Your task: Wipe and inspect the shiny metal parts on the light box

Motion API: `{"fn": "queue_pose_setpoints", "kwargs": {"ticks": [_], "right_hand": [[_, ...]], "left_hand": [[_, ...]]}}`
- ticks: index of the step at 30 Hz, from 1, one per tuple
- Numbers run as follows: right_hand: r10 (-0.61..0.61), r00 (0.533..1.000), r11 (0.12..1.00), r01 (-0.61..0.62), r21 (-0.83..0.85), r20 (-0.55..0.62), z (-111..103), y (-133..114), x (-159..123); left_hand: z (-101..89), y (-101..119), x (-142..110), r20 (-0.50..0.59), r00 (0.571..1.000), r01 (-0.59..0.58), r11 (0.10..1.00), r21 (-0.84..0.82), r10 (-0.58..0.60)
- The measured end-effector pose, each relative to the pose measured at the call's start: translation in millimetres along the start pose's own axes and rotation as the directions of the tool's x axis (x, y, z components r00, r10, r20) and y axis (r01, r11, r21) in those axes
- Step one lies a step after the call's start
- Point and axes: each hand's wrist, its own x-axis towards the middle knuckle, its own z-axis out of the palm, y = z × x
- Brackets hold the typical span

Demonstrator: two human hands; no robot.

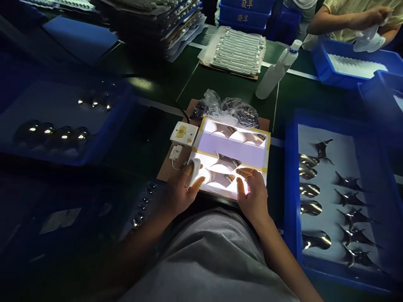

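Note:
A lit light box (232, 147) lies on a brown board in front of me, with several shiny curved metal pieces (224, 162) resting on it. My left hand (182, 184), wearing finger cots, rests at the box's near left corner with its fingers closed on a small white cloth (193, 171). My right hand (252, 191), also in finger cots, lies on the near edge of the box, fingertips touching a metal piece (225, 179).
A blue tray (291, 176) of several shiny metal pieces stands at the right, another blue tray (103, 142) at the left. A crumpled plastic bag (226, 110), a white switch box (184, 133) and a plastic bottle (277, 69) lie beyond. Another person's arms (346, 19) work at far right.

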Motion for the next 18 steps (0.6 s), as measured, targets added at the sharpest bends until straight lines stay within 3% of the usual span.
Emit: {"fn": "queue_pose_setpoints", "kwargs": {"ticks": [5,11,18], "right_hand": [[-0.035,0.999,0.999,0.034,0.008,0.029,7.0,-7.4,-0.7],[0.005,1.0,0.998,-0.006,-0.066,-0.017,9.0,1.9,19.2],[0.004,0.995,1.0,-0.002,-0.027,0.097,21.3,11.5,33.4]], "left_hand": [[-8.5,3.8,-6.5,-0.026,0.991,0.131,0.991,-0.02,-0.131],[-4.7,3.8,-8.8,-0.041,0.995,0.084,0.995,-0.045,-0.086],[-1.4,5.5,-10.5,-0.017,1.0,0.02,1.0,-0.018,-0.021]]}}
